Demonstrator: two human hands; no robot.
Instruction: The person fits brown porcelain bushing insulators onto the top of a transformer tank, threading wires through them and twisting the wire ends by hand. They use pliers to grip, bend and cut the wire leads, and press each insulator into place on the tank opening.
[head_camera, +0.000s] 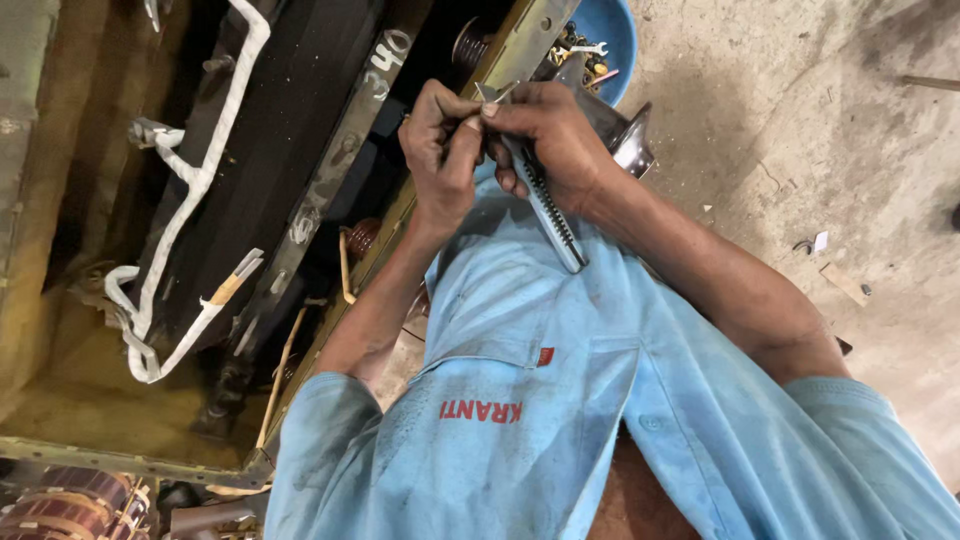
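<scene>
My right hand (555, 140) grips a grey metal tool (555, 215). Its ridged handle runs down over my light-blue shirt (560, 400), and its thin tip (497, 93) pokes out above my fingers. Pressed against it, my left hand (442, 150) has thumb and fingers pinched on a small metal piece at that tip. What the piece is stays hidden by the fingers. Both hands are held together above the rim of an open metal tank (330, 180).
The tank on the left holds a dark core, white-taped leads (190, 190) and copper windings (362, 238). A blue bowl (612, 35) of bolts and small parts sits at the top. There is dusty concrete floor (820, 150) on the right. More copper coils (70, 505) lie at the bottom left.
</scene>
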